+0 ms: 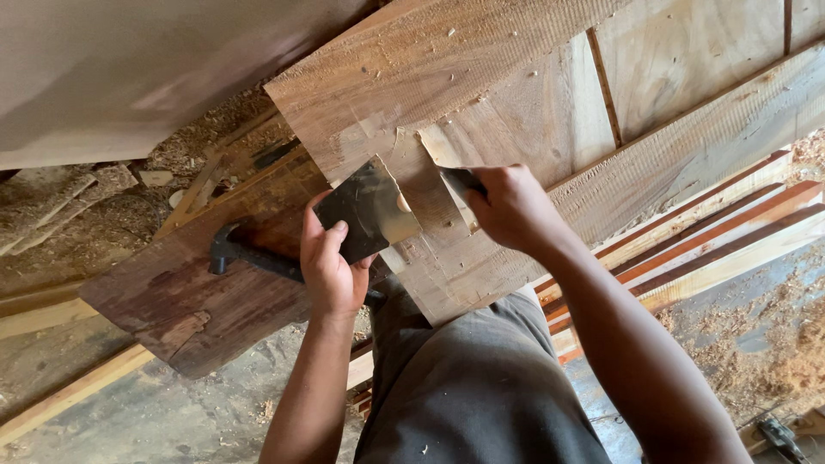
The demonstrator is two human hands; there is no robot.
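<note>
Head view, single frame.

Item: flat metal blade (368,209), dark and worn, roughly square, brighter and brassy toward its right edge. Location: centre of the frame, laid against the face of a pale sawn plank (481,129) that runs from upper centre down to the person's lap.

Left hand (331,258): just left of centre, closed on the blade's lower left corner, thumb on top, fingers curled beneath.

Right hand (513,206): right of centre, wrapped around a dark handle or grip (462,179) at the blade's far end; what the handle joins to is hidden by the fingers.

State of work, as judged: a lighter, freshly cut patch (447,185) shows in the plank beside the blade, with a raised sliver of wood along it. The cut looks begun but not cleaned out; edges are ragged and the surrounding face is rough-sawn and untouched.

Other items:
- Hammer (245,254), dark head, lying on a reddish-brown board (172,309), lower left.
- Stack of reddish and pale battens (713,232), right side.
- Sawdust and shavings (791,352) on the floor, lower right and upper left.
- Grey trousers (473,387), bottom centre.
- Small tool (780,434), lower right corner, kind unclear.
</note>
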